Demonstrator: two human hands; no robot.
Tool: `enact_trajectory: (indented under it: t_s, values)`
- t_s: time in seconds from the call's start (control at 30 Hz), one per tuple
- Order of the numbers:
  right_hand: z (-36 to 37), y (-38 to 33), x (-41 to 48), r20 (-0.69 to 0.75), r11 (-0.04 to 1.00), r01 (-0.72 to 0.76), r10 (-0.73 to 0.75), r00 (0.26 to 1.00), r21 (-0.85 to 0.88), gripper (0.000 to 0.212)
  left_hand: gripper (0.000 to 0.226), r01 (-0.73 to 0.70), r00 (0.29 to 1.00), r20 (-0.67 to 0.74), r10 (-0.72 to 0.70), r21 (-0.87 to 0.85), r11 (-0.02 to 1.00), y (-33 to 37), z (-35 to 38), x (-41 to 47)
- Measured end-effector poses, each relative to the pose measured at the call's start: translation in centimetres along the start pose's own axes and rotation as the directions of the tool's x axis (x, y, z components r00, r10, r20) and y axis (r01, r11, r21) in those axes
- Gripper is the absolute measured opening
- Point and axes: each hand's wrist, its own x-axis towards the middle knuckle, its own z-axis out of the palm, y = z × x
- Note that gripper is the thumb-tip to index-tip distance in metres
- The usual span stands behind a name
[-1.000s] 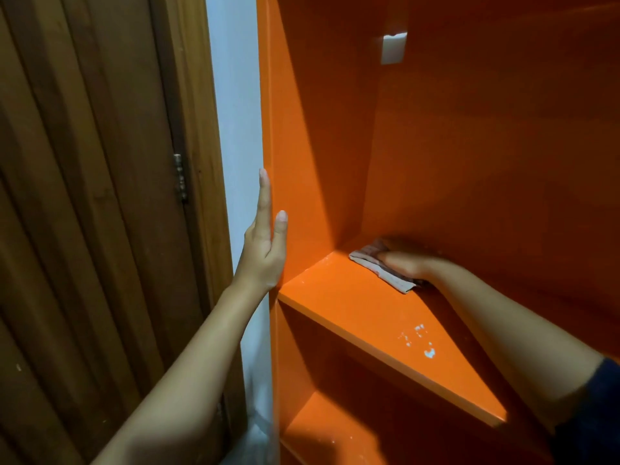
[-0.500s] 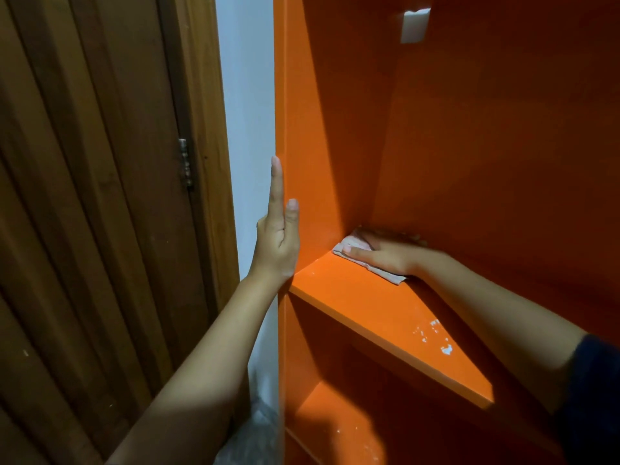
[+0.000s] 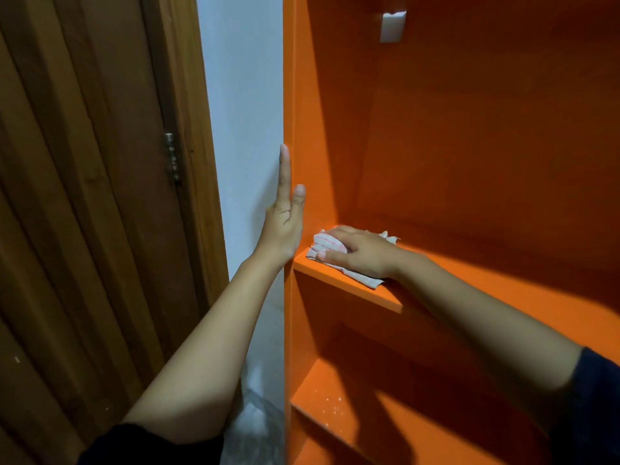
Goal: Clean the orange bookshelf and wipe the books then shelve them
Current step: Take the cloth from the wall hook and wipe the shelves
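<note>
The orange bookshelf (image 3: 469, 146) fills the right half of the view, with no books in sight. My right hand (image 3: 359, 251) presses a white cloth with thin pink stripes (image 3: 327, 246) flat onto the middle shelf board (image 3: 355, 290), at its front left corner against the side panel. My left hand (image 3: 285, 223) lies flat against the outer face of the left side panel, fingers straight and pointing up, holding nothing. A lower shelf (image 3: 335, 397) carries pale specks.
A wooden door (image 3: 84, 213) with a metal hinge (image 3: 171, 157) stands on the left. A strip of pale wall (image 3: 245, 129) separates it from the shelf. A white bracket (image 3: 392, 25) is fixed high on the shelf's back panel.
My right hand has slid the cloth from the back corner forward to the shelf's front left edge. My left hand has kept its place on the side panel.
</note>
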Motion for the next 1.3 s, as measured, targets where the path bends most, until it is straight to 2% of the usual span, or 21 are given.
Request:
enact_trajectory:
  t_s: [0.17,0.27,0.6,0.67,0.73,0.8,0.9,0.97,1.03,1.1,1.17,1.3]
  values:
    - [0.4,-2.2,-1.0,-0.071,0.999,-0.047,0.047,0.996,-0.006,0.047,0.052,-0.046,0.992,0.120,0.049,-0.025,0.999,-1.5,-0.9,0.6]
    - [0.6,-3.6,-1.6,-0.129,0.999,-0.047,0.047,0.991,-0.002,0.039,0.062,-0.085,0.984,0.157,0.086,-0.014,0.996,-2.0,-1.4,0.9]
    - [2.4,-7.8,-4.7,-0.313,0.998,-0.051,0.063,0.948,0.046,0.021,0.058,-0.069,0.979,0.195,0.067,0.001,0.998,-2.0,-2.1,0.7]
    - [2.0,-8.5,-6.3,-0.310,0.993,-0.040,0.073,0.948,0.111,0.019,0.058,-0.083,0.980,0.181,0.082,0.001,0.997,-2.3,-1.9,0.6]
    - [1.0,-8.8,-8.5,-0.333,0.966,-0.032,0.120,0.935,0.258,0.016,0.057,-0.093,0.983,0.162,0.092,-0.002,0.996,-2.2,-1.6,0.6]
    - [-0.5,-8.4,-11.2,-0.467,0.938,-0.040,0.209,0.859,0.345,0.016,0.056,-0.098,0.986,0.135,0.101,-0.027,0.995,-2.1,-1.3,0.5]
    - [-2.8,-6.5,-16.0,-0.683,0.927,-0.122,0.346,0.643,0.354,0.018,0.055,-0.109,0.990,0.084,0.112,-0.049,0.993,-2.1,-1.0,0.3]
    - [-3.8,-5.1,-19.4,-0.732,0.890,-0.248,0.456,0.506,0.382,0.021,0.055,-0.110,0.991,0.069,0.113,-0.051,0.993,-2.3,-0.8,0.2]
    - [-3.9,-3.3,-22.4,-0.705,0.806,-0.415,0.579,0.409,0.422,0.025,0.055,-0.103,0.992,0.071,0.105,-0.036,0.994,-2.4,-0.8,0.3]
    - [-3.2,-1.5,-24.5,-0.618,0.693,-0.595,0.688,0.380,0.406,0.032,0.055,-0.102,0.992,0.074,0.104,-0.032,0.994,-2.4,-0.7,0.4]
    - [-2.5,-0.4,-25.1,-0.508,0.604,-0.715,0.765,0.396,0.352,0.043,0.055,-0.112,0.990,0.086,0.114,-0.031,0.993,-2.3,-0.6,0.4]
    - [-2.7,0.7,-23.3,-0.365,0.534,-0.824,0.818,0.445,0.192,0.055,0.055,-0.114,0.989,0.091,0.115,-0.015,0.993,-2.4,-0.5,0.4]
